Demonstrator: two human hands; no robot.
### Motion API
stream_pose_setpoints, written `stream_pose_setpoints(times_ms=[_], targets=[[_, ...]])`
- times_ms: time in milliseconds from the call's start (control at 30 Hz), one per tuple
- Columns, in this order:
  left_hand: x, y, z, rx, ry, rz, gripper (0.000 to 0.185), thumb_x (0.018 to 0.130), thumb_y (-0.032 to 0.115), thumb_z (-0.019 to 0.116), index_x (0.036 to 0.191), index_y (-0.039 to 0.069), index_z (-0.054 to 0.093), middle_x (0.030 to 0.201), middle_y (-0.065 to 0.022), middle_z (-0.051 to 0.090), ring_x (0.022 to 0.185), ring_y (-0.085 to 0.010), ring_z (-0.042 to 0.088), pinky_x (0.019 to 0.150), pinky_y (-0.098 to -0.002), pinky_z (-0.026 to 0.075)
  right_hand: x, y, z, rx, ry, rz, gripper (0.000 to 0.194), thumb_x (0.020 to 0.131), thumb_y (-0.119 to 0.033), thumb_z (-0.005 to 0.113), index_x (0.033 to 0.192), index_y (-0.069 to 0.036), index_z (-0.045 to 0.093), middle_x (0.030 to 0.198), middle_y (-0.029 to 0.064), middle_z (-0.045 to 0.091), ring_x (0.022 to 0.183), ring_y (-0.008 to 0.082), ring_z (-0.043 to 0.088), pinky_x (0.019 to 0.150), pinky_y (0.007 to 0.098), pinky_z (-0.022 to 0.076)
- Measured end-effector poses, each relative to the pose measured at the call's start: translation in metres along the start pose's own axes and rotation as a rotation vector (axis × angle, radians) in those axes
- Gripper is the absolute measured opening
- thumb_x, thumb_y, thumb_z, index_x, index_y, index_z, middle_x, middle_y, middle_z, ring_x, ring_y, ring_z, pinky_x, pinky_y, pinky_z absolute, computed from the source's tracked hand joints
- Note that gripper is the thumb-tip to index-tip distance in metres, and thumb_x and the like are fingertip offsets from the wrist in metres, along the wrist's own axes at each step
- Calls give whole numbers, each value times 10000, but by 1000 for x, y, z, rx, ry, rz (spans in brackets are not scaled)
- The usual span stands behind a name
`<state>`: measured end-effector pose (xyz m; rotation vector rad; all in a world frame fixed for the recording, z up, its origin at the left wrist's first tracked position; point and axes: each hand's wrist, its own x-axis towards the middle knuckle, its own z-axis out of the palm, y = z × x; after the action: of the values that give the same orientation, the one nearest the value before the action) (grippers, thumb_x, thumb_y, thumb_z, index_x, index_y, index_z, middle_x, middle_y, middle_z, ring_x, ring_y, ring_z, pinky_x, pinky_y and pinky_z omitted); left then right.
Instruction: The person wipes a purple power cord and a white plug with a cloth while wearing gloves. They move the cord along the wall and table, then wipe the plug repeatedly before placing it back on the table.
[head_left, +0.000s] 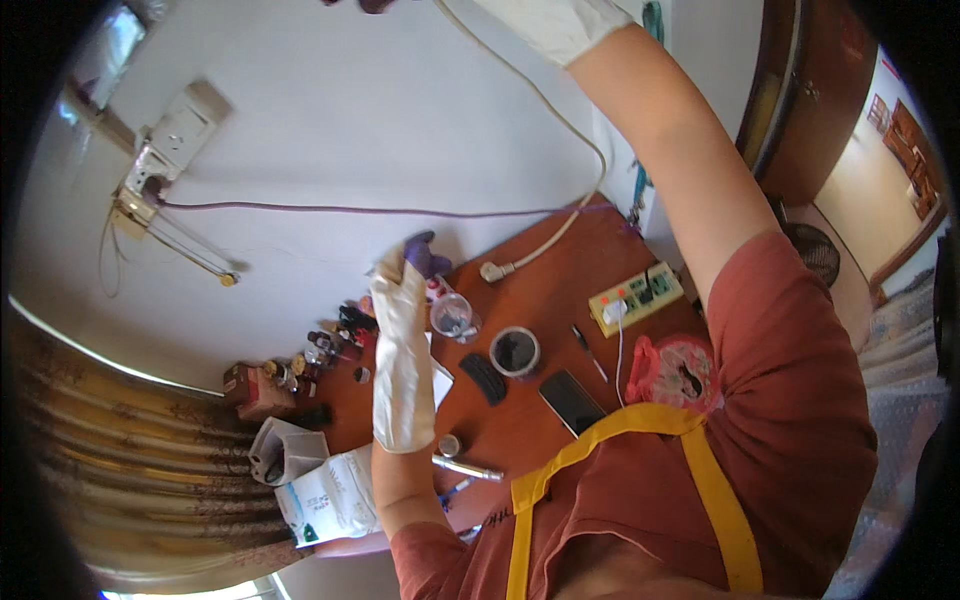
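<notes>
My left hand (426, 256) wears a long white glove whose far end shows purple, probably the glove's fingers. It is raised near the wall at the desk's back edge, beside a clear plastic cup (453, 316); whether it holds anything cannot be made out. My right arm reaches up past the top edge of the view in another white glove (559, 26). Dark purple bits at the top edge may be its fingertips; most of that hand is hidden. A pale power cable (551, 105) hangs down from the top edge near this glove, its plug (493, 271) lying on the brown desk (525, 240).
On the desk are a power strip (636, 298), a pen (589, 352), a phone (571, 401), a dark-filled round container (514, 352), a red-rimmed basket (671, 375) and several small bottles (322, 345). A purple cable (360, 211) runs along the wall from a socket (178, 135).
</notes>
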<state>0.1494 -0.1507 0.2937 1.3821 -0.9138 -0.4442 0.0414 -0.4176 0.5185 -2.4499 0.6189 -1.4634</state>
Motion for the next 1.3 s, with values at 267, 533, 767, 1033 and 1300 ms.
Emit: stream_pose_setpoints(times_ms=[267,533,767,1033,1300], targets=[[44,7,38,121,-44,125,375,972,287,600,1158,-32,664,858,-121,724,787,-163,672,750,-277,500,-94,126,48,31,-98,255,547,970,-567,476,1242,-105,583,859,173,668,772,297,656,685,389,499],[101,-6,95,194,-81,168,373,986,233,542,1243,-30,604,995,-145,722,948,-195,667,846,-292,505,-231,181,100,243,-203,314,359,1011,-411,478,1036,-78,611,706,114,662,612,275,653,564,397,519],[157,-8,139,454,-161,374,534,942,474,565,1249,41,623,1024,-193,702,1028,-294,639,892,-358,490,-255,138,68,818,-409,377,243,1007,-291,519,925,-85,616,714,21,641,520,86,523,463,282,420],[175,30,180,558,-259,479,411,997,402,487,1069,65,710,763,-109,689,728,-217,649,654,-378,521,-180,115,51,292,-18,277,311,905,-283,563,1044,-13,630,899,229,687,884,381,673,786,428,519],[224,120,150,-321,-150,316,311,1044,265,399,880,37,532,755,-156,630,736,-286,676,779,-491,584,-171,121,30,392,-128,92,360,987,-362,511,1126,-49,624,927,190,692,860,331,673,788,413,519]])
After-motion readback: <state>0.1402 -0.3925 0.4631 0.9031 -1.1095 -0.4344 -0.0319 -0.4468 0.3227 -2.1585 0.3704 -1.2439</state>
